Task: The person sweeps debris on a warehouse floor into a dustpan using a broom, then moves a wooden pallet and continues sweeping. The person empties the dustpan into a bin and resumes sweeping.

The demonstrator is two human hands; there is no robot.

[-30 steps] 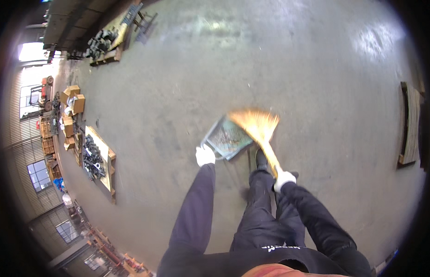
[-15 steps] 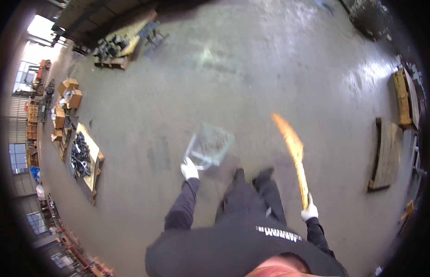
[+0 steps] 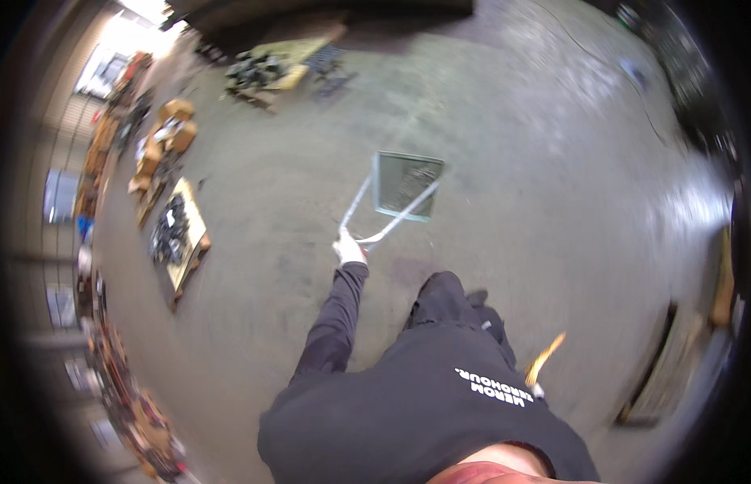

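My left hand (image 3: 349, 248), in a white glove, grips the bent metal handle of a long-handled dustpan (image 3: 404, 186). The pan's square tray hangs out in front of me above the concrete floor (image 3: 512, 145), holding grey debris. My right hand is hidden behind my dark jacket at the right side. Only the orange bristle end of a broom (image 3: 545, 359) sticks out there, pointing up and to the right.
A wooden pallet with dark metal parts (image 3: 177, 234) lies at left. Cardboard boxes (image 3: 169, 129) and another loaded pallet (image 3: 262, 74) sit farther back left. Wooden boards (image 3: 674, 363) lie at right. Shelving runs along the left wall.
The dustpan rose and swung forward, away from my feet. The broom dropped from beside the pan to my right side and went behind my body. My view tipped further forward.
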